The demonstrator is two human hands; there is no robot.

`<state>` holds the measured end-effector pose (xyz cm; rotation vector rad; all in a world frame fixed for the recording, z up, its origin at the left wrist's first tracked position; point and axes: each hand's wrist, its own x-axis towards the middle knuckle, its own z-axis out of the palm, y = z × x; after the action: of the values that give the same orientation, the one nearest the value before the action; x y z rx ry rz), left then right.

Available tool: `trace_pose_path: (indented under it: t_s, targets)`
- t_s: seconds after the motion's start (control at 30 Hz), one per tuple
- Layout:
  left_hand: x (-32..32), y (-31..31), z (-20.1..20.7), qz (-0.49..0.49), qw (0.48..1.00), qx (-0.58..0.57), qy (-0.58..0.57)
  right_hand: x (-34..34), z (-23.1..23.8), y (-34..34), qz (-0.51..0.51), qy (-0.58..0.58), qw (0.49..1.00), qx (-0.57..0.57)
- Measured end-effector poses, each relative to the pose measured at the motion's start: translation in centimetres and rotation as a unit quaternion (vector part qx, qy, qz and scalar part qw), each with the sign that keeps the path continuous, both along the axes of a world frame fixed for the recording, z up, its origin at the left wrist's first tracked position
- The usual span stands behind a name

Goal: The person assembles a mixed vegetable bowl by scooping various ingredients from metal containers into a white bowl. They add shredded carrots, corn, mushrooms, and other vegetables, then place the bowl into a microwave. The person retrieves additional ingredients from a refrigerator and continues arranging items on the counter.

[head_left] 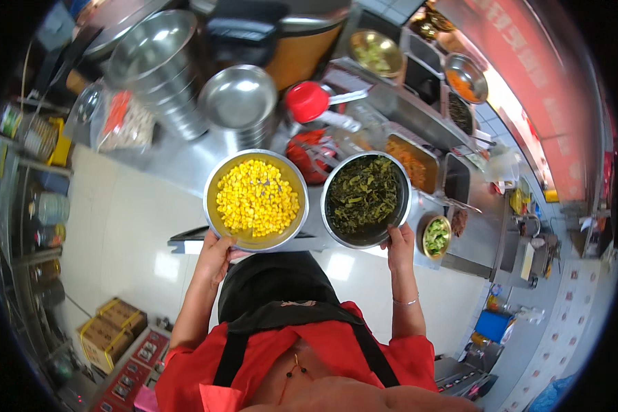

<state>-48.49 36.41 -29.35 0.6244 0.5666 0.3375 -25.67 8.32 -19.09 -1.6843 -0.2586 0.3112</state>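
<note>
- The bowl of corn, silvery metal with loose yellow kernels inside, was in front of the person, level enough that the kernels lay within its rim.
- The left hand pinched the near-left rim of the bowl of corn, thumb on top, fingers partly hidden beneath.
- Just right of the bowl of corn, apart from it, was the bowl of greens, filled with dark chopped leaves.
- The right hand pinched the near-right rim of the bowl of greens, its fingers mostly out of sight.
- Beyond the bowl of corn, the metal desk carried stacked bowls and a red scoop.
- Farther right of the bowl of corn stood a small bowl of pale green pieces.
</note>
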Motion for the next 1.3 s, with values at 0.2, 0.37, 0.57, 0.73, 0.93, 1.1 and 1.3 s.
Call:
trace_pose_path:
  t_s: [0.2,0.37,0.57,0.73,0.93,1.1,1.3]
  targets:
    - [-4.4,-0.6,-3.9,-0.002,0.999,0.006,-0.053,-1.2,-0.5,2.3,0.037,-0.090,0.995,0.008]
    - [-5.8,-0.3,-3.2,0.024,0.998,0.002,-0.066,3.8,3.5,6.3,0.027,-0.136,0.990,0.011]
    - [-4.1,-1.3,-3.2,0.037,0.996,0.014,-0.079,14.1,6.8,9.0,-0.026,-0.200,0.980,0.001]
    - [-3.0,-2.2,2.8,0.078,0.996,-0.013,-0.043,24.9,10.8,12.5,-0.065,-0.176,0.982,-0.010]
    - [-0.1,-2.7,8.3,0.082,0.996,-0.023,-0.001,32.9,11.6,14.8,-0.086,-0.118,0.989,-0.024]
    - [1.1,-3.0,12.3,0.078,0.996,-0.023,0.037,35.7,12.3,15.8,-0.096,-0.165,0.975,-0.113]
    - [2.8,-3.2,15.5,0.048,0.995,-0.026,0.080,34.0,15.0,13.0,-0.015,-0.323,0.889,-0.325]
